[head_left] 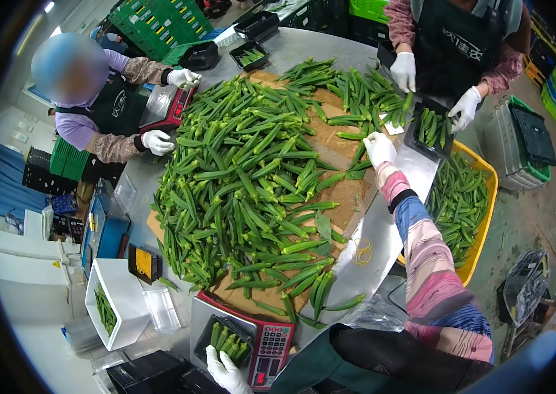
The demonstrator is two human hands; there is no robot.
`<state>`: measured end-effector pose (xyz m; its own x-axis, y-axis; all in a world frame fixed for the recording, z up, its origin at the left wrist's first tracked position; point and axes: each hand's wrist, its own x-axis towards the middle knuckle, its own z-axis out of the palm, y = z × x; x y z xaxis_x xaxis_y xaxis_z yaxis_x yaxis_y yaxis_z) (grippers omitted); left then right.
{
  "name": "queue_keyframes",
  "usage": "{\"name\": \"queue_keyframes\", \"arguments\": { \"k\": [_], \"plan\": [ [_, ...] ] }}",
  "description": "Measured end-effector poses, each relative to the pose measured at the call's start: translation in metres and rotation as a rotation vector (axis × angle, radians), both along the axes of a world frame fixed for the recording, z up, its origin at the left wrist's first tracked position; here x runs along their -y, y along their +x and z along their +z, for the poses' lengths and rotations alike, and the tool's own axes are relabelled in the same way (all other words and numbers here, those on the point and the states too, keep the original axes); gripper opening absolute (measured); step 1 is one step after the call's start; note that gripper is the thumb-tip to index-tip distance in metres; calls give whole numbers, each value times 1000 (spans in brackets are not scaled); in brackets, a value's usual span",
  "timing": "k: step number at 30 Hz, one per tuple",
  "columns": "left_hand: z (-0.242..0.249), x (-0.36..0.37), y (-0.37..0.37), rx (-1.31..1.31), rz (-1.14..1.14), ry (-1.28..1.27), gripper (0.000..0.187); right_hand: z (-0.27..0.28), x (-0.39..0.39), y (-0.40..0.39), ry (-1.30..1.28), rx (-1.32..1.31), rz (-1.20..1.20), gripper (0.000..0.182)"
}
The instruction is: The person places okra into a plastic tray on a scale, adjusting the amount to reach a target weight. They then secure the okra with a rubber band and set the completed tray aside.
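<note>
My left hand (227, 373), in a white glove, is at the near edge of a black tray (249, 354) with several okra pods (229, 342) in it. Its fingers are stretched out beside the rim. The tray rests on a red digital scale (277, 338) with a lit display. My right hand (380, 149), gloved too, reaches far across the table beside loose okra at the right edge of the pile. Its fingers are bent together, and I cannot tell what is in them. A big okra heap (238, 164) spreads over brown cardboard (347, 197).
One co-worker (104, 105) stands at a second red scale (176, 108); another (462, 39) handles a filled black tray (432, 128). A yellow crate (485, 217) of okra stands right of the table. Rubber bands (361, 252) and a white bin (117, 279) lie nearer.
</note>
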<state>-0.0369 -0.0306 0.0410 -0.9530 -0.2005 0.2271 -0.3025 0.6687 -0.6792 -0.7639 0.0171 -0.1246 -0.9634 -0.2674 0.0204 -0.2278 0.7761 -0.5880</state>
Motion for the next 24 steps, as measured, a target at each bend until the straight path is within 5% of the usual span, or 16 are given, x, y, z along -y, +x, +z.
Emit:
{"name": "queue_keyframes", "arguments": {
  "k": [5,9,13,14,17,24],
  "plan": [
    [4,-1,-1,19,19,-21,42,-12,-6,-4,81,39,-136,39],
    [3,-1,-4,3,14,9,42,-18,-23,-30,57,110,22,43],
    [-1,1,-1,-4,17,7,43,-32,-42,-43,-469,374,92,38],
    [-1,-1,-1,0,22,3,43,-23,-50,-41,-407,456,98,38],
    [1,0,-2,13,18,-17,43,4,-50,-12,-1038,620,32,44],
    [-6,2,4,1,-6,-44,42,43,-59,-15,-1152,655,139,51]
  ]
}}
